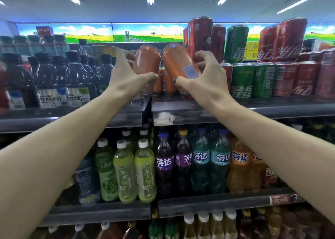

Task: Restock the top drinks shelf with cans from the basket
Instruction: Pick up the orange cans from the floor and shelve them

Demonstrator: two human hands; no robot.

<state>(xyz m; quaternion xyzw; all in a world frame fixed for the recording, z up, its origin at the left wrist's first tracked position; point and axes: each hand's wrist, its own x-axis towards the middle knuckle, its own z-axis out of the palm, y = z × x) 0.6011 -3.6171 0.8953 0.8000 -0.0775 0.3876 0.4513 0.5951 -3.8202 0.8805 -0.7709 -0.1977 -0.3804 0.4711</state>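
Both arms reach up to the top shelf (235, 110). My left hand (126, 73) grips an orange can (147, 61), held nearly upright. My right hand (204, 75) grips a second orange can (177, 61), tilted with its top leaning left toward the first. Both cans hover above a short row of orange cans (167, 83) standing on the shelf behind them. The basket is not in view.
Dark water bottles (59, 79) fill the shelf's left part. Red cans (200, 39) and green cans (243, 79) are stacked in two tiers to the right. Below, a shelf holds green tea bottles (126, 171) and soda bottles (201, 162).
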